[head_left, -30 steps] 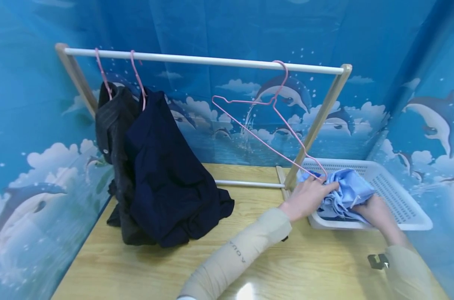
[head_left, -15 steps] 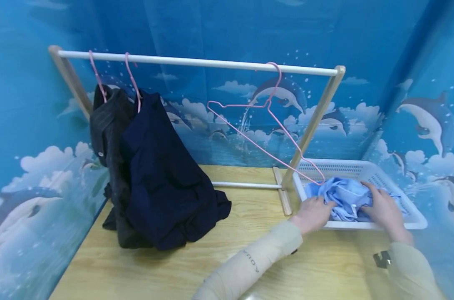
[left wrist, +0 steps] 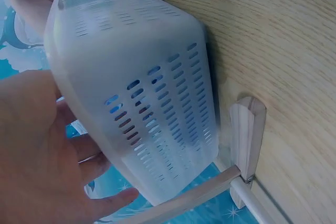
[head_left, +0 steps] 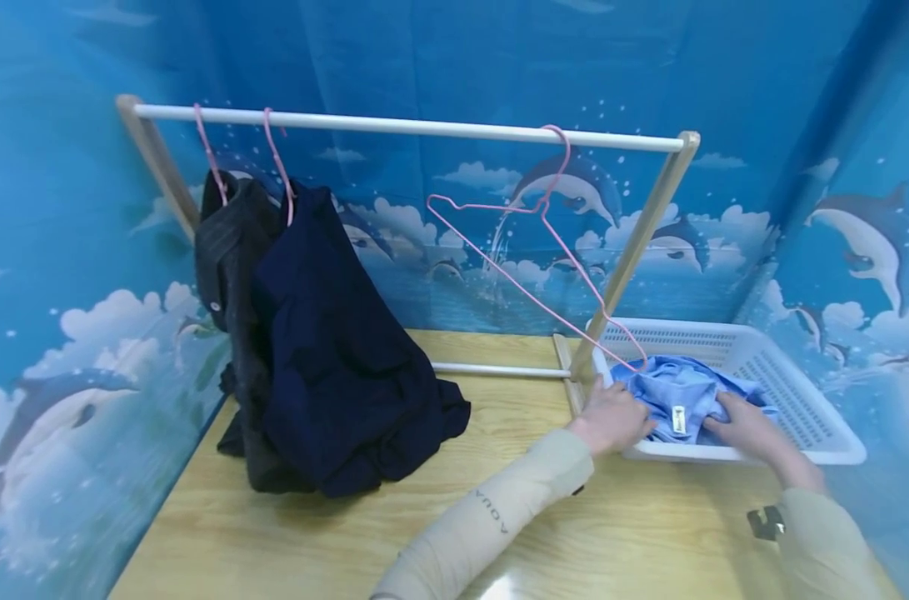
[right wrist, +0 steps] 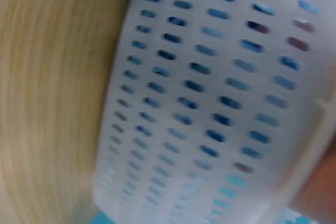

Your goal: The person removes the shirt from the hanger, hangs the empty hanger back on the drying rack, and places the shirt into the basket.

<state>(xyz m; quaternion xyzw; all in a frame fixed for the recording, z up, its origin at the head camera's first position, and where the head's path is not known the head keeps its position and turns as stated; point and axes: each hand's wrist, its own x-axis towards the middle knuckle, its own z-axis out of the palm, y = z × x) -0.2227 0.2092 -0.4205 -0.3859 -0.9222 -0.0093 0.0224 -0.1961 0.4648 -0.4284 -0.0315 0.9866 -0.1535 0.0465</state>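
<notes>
A crumpled light-blue garment (head_left: pixel 675 392) with a white label (head_left: pixel 678 419) lies in the white slotted basket (head_left: pixel 791 408). My left hand (head_left: pixel 615 417) reaches over the basket's near left rim and holds the garment's left part, its little finger stretched out. In the left wrist view the left hand (left wrist: pixel 42 145) has several fingertips hidden behind the basket wall. On the other side my right hand (head_left: pixel 750 425) pinches the garment's right part between thumb and fingers. A bare pink hanger (head_left: pixel 529 292) hangs tilted from the rack, its low corner right at the cloth.
The rack's white rail (head_left: pixel 409 125) carries a dark grey garment (head_left: pixel 237 333) and a navy garment (head_left: pixel 342 367) on pink hangers at the left. A wooden rack post (head_left: pixel 641 233) rises beside the basket. Blue dolphin-print curtains surround the wooden table (head_left: pixel 634 533).
The blue garment has gone from a raised bundle to lying lower and flatter in the basket, its white label now showing. Both hands have moved on the cloth; the hanger still hangs on the rail.
</notes>
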